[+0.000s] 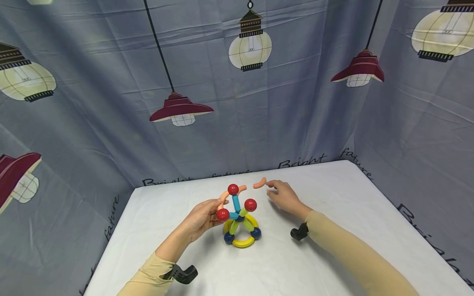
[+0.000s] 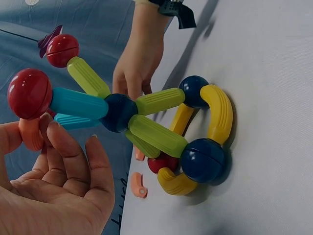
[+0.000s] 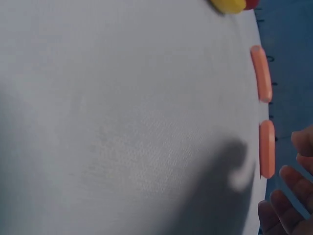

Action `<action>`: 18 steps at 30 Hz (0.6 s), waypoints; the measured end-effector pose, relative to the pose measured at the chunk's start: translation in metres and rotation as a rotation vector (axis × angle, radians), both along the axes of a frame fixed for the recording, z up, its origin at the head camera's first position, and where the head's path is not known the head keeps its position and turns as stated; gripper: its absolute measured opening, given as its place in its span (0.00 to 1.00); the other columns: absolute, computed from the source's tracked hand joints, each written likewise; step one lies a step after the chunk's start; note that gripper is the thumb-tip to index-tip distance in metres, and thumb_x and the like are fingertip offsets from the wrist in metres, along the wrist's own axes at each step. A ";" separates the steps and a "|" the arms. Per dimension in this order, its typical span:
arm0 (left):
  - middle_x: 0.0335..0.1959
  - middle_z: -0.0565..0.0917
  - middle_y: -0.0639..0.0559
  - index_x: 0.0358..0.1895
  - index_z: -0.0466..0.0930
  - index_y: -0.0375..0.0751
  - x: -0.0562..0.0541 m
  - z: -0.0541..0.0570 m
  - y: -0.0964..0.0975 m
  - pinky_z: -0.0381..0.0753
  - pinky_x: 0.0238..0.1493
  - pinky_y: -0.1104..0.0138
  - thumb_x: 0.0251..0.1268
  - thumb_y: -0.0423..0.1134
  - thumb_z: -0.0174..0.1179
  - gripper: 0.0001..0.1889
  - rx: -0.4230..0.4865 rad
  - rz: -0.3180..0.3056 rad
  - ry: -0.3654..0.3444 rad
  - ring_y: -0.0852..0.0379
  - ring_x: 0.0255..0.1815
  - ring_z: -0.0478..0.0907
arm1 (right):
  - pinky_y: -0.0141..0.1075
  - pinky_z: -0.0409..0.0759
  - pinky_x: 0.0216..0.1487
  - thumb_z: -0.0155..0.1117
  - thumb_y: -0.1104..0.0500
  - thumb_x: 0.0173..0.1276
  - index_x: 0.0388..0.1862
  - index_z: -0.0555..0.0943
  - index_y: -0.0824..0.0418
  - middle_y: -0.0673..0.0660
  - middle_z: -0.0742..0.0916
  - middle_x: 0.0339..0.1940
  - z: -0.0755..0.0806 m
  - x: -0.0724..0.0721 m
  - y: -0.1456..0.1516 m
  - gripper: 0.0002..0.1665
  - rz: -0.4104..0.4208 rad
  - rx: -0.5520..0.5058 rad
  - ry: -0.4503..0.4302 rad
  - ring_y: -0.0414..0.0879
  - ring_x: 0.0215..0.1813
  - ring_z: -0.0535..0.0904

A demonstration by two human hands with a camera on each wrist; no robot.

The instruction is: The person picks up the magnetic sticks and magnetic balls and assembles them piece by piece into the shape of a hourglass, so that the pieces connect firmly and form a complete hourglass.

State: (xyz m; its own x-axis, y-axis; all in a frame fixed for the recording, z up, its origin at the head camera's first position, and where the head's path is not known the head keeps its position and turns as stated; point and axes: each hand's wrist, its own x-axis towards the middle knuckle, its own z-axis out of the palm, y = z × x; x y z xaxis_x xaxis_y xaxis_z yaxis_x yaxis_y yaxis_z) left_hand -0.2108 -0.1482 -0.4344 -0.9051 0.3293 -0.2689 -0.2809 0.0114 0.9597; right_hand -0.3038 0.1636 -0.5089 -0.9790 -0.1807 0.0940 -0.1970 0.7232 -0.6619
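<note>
A ball-and-rod toy structure stands on the table, with a ring of yellow curved rods [image 1: 243, 243] and dark blue balls [image 2: 203, 160] at its base. Green rods [image 2: 157, 136] rise to a central blue ball [image 2: 119, 112], from which blue and green rods lead to red balls [image 1: 250, 205]. At its left side my left hand [image 1: 203, 218] pinches an orange curved rod [image 2: 30, 134] that meets a red ball [image 2: 30, 94]. My right hand [image 1: 286, 198] reaches over the table, fingers loosely bent and holding nothing, beside a loose orange curved rod [image 3: 267, 149].
Another orange curved rod [image 3: 262, 74] lies behind the structure near the far edge. The white table [image 1: 177, 205] is backed by a grey-blue curtain [image 1: 222, 144] printed with lamps. Each wrist wears a black camera band [image 1: 299, 232].
</note>
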 end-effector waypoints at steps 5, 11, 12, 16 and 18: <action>0.40 0.82 0.50 0.65 0.75 0.35 0.000 0.001 0.001 0.83 0.54 0.60 0.77 0.53 0.56 0.26 0.003 0.002 -0.007 0.54 0.44 0.83 | 0.58 0.68 0.70 0.62 0.57 0.74 0.72 0.73 0.64 0.64 0.77 0.70 -0.007 -0.010 -0.003 0.30 0.031 0.107 0.038 0.63 0.70 0.69; 0.39 0.81 0.49 0.65 0.75 0.35 0.001 0.001 0.001 0.82 0.55 0.61 0.77 0.54 0.56 0.27 -0.006 0.004 -0.009 0.53 0.44 0.82 | 0.57 0.64 0.73 0.64 0.57 0.73 0.74 0.70 0.66 0.64 0.74 0.74 -0.011 -0.020 -0.009 0.34 0.072 0.196 0.038 0.64 0.73 0.66; 0.40 0.81 0.49 0.66 0.74 0.35 0.001 0.001 0.001 0.82 0.55 0.61 0.77 0.54 0.56 0.28 -0.006 0.005 -0.011 0.53 0.44 0.82 | 0.57 0.63 0.74 0.64 0.57 0.73 0.75 0.69 0.65 0.64 0.73 0.75 -0.011 -0.021 -0.010 0.34 0.078 0.215 0.038 0.64 0.74 0.66; 0.41 0.82 0.49 0.67 0.73 0.34 0.002 0.001 0.000 0.83 0.55 0.61 0.77 0.55 0.56 0.29 -0.004 0.008 -0.016 0.54 0.44 0.81 | 0.58 0.62 0.74 0.63 0.57 0.72 0.77 0.68 0.62 0.63 0.69 0.78 -0.011 -0.026 -0.016 0.36 0.097 0.293 0.035 0.65 0.74 0.65; 0.41 0.82 0.49 0.67 0.73 0.34 0.002 0.001 0.000 0.83 0.55 0.61 0.77 0.55 0.56 0.29 -0.003 0.008 -0.017 0.54 0.43 0.81 | 0.59 0.62 0.74 0.62 0.58 0.72 0.78 0.68 0.60 0.62 0.68 0.78 -0.010 -0.028 -0.018 0.36 0.105 0.328 0.031 0.65 0.75 0.64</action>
